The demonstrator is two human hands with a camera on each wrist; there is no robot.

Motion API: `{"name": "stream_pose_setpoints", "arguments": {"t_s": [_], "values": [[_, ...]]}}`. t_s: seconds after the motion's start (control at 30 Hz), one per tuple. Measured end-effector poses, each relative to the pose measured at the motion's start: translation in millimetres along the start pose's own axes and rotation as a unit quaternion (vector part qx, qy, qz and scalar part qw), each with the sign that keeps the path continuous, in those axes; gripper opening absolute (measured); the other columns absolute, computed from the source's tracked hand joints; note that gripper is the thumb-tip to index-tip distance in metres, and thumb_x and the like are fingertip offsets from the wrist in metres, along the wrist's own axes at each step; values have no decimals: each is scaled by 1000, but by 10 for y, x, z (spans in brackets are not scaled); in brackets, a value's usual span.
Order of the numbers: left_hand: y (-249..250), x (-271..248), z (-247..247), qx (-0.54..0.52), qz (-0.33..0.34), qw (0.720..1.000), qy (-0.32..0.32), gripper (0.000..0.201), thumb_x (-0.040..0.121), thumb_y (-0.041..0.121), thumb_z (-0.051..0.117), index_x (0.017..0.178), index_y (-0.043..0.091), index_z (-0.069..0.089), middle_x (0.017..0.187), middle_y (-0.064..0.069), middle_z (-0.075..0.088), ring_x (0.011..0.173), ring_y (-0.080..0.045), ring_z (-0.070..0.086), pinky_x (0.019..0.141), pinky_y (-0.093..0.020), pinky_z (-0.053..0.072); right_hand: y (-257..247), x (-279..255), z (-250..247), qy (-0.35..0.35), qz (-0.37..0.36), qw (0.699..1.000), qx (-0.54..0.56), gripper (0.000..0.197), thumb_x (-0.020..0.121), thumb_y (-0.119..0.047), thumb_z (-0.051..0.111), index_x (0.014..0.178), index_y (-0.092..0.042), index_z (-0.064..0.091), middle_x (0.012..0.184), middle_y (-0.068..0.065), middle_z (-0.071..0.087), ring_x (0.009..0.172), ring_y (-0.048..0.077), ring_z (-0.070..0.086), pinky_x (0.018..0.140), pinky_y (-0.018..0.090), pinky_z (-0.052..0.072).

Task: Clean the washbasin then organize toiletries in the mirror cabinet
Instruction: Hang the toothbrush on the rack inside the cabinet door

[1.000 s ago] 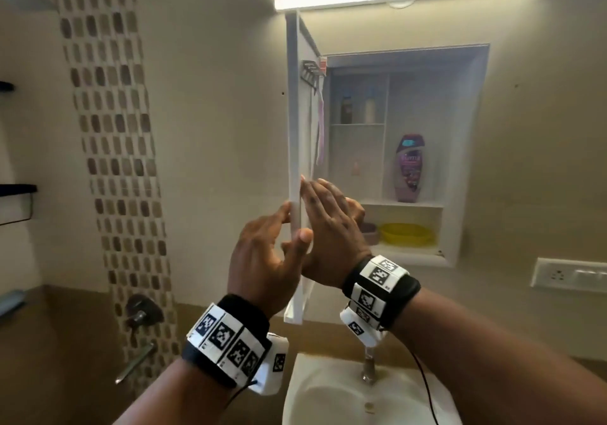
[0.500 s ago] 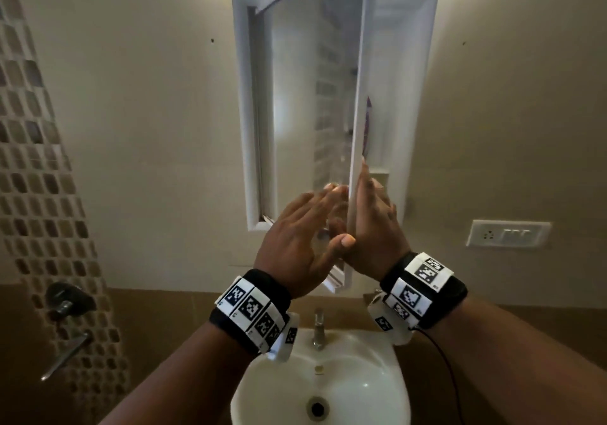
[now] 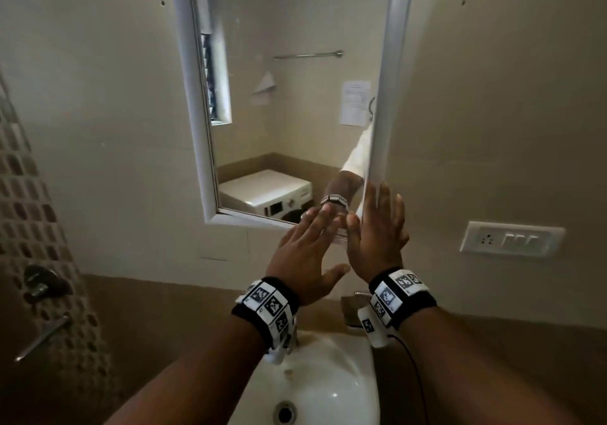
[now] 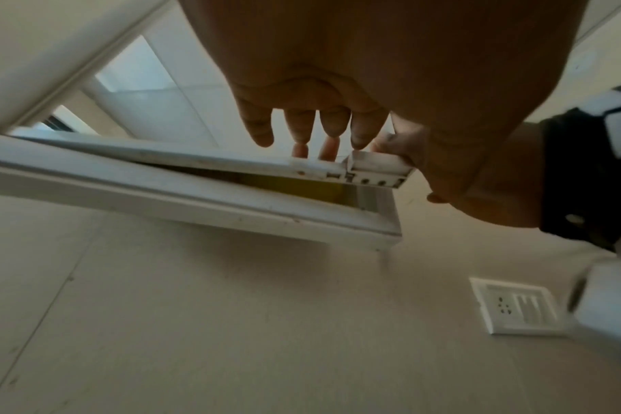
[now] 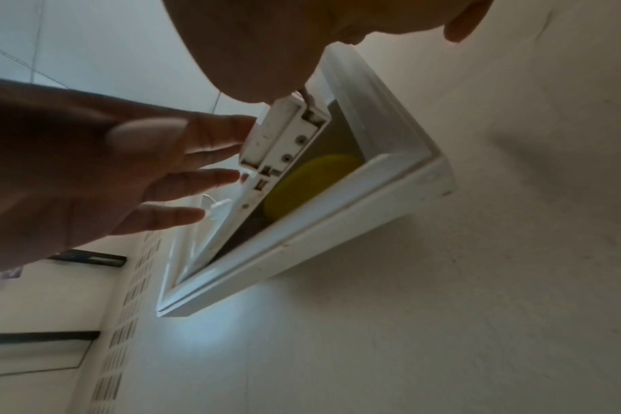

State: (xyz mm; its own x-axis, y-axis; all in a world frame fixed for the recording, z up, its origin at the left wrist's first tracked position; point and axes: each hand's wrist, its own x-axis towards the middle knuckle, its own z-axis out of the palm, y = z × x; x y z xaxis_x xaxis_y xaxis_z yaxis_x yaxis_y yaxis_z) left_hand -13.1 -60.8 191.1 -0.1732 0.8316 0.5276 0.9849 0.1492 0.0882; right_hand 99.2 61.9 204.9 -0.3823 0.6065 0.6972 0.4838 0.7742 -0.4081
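The white-framed mirror cabinet door [image 3: 382, 96] stands almost closed, with a narrow gap left at its lower right corner [image 5: 284, 134]. Through that gap a yellow dish [image 5: 309, 185] shows inside the cabinet frame [image 5: 302, 243]. My left hand [image 3: 305, 250] lies flat with straight fingers [image 4: 332, 126] touching the mirror glass near that corner. My right hand [image 3: 377, 227] presses the door's right edge with fingers straight, thumb beside the corner. The white washbasin [image 3: 315, 385] sits below my wrists. The other toiletries are hidden behind the door.
A white socket and switch plate [image 3: 512, 239] is on the wall right of the cabinet. A metal tap handle [image 3: 42, 283] and mosaic tile strip are at the left. The basin tap [image 3: 359, 293] sits under my right wrist.
The cabinet door has swung from wide open to almost closed. Both hands followed it toward the wall, and the shelves with the bottles are now covered.
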Motion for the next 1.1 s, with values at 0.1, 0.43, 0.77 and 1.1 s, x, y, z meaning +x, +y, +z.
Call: {"name": "stream_pose_setpoints", "arguments": {"t_s": [0.1,0.43,0.77,1.1], "values": [[14,98,190,36,-36,998,-38,101,89,68,52,161,34,-11,168,11,-23,156,-18,-15,127,-52,12,197,188,154,4,-2,1000,-18,65,102,-51,29,156,-43,-6,167,-7,-12,154,31,-11,111,66,18],[-32,272,571,77,-118,987,-79,106,89,66,53,160,29,-17,168,8,-20,156,-22,-16,123,-64,2,590,513,602,54,-59,997,-12,59,103,-46,34,159,-36,16,168,6,4,153,34,9,107,59,25],[73,324,768,72,-168,980,-82,116,88,68,54,151,32,-36,157,12,-45,151,-25,-30,121,-64,-8,680,585,780,123,-106,986,39,57,98,-38,35,155,-31,29,164,16,19,145,37,32,104,53,27],[136,723,5,52,-68,994,68,97,89,64,52,162,34,-4,169,9,-17,155,-16,-17,126,-50,8,318,962,44,118,-29,984,131,72,99,-53,45,158,-37,7,150,7,45,134,26,43,110,51,22]]}}
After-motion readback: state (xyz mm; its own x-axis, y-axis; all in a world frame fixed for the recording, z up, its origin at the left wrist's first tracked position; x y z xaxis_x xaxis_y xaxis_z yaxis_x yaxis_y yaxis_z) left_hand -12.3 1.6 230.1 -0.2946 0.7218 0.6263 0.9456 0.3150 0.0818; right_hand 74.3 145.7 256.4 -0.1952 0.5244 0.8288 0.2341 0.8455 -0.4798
